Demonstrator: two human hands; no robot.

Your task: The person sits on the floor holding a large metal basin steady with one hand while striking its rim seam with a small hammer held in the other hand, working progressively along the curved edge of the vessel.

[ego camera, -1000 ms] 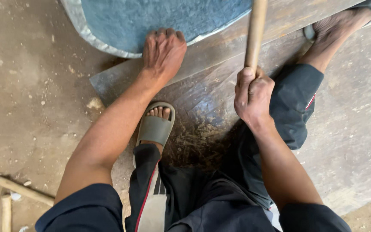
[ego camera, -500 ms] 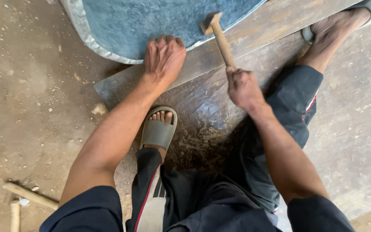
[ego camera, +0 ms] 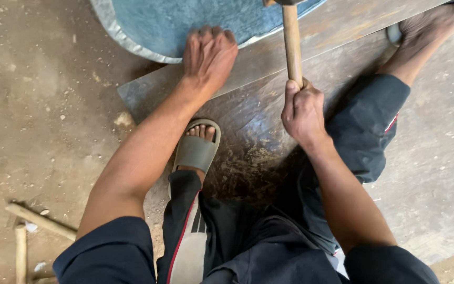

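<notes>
Hammer held upright over the blue metal sheet

The left hand (ego camera: pixel 209 55) lies flat, fingers spread and holding nothing, pressing on the near rim of a blue metal sheet (ego camera: pixel 158 23) with a bright, curled silvery edge. Whether that sheet is a shallow basin or a flat disc cannot be told, and nothing lies on the blue part that shows. The sheet rests on the far edge of a dark metal plate (ego camera: pixel 269 100), which lies on the floor.

The right hand (ego camera: pixel 301 110) is closed tight around the lower end of a wooden hammer handle (ego camera: pixel 291 42). The handle stands nearly upright in the view, and its dark head just shows at the top edge, over the sheet's rim.

Half a second ago the handle leaned to the left with the head low beside the sheet's rim; now it is straighter and the head sits higher in the view. The left hand has kept its place on the rim.

A foot in a grey sandal (ego camera: pixel 197 152) rests on the plate's near part, among rust and dust. The other foot (ego camera: pixel 432 26) is at the plate's far right corner. The floor (ego camera: pixel 38 105) is bare, dusty concrete with small chips, and two wooden sticks (ego camera: pixel 38 221) lie at its near left corner
</notes>
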